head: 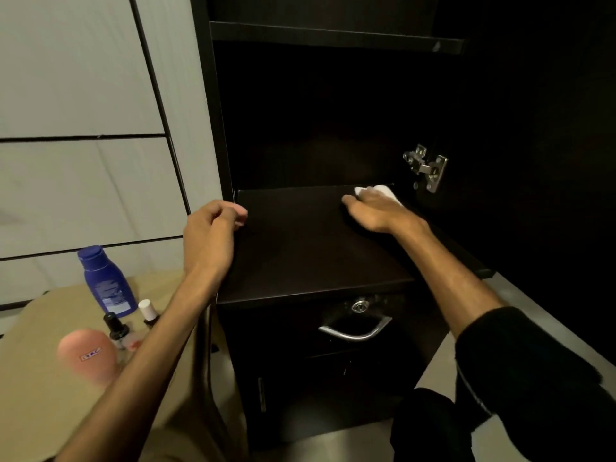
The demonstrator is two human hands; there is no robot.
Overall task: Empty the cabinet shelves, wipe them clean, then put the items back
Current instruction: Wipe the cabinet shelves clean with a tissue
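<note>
Item: lower cabinet shelf [300, 248], dark wood, bare of goods, taken as the reference throughout. Nearest, left of and below the shelf: a tan side surface [40, 388] bearing the removed items, namely a pink container [88, 355], two small nail-polish bottles [116, 328], and a blue lotion bottle [105, 281] standing upright. Below the shelf's front edge: a drawer with metal handle [355, 330] and lock. At the shelf's left front corner: left hand [211, 233], fingers curled loosely together; whether it holds anything cannot be told. At the shelf's far right corner: right hand [376, 208], fingers pressed over a white cloth [376, 191]. Beyond, right of the shelf: door hinge [426, 166]. Above: upper shelf [333, 36], also bare. Handling note: wiping step judged under way; draw the cloth from the back corner forward in overlapping passes, flat pressure, reaching corners and front lip.
</note>
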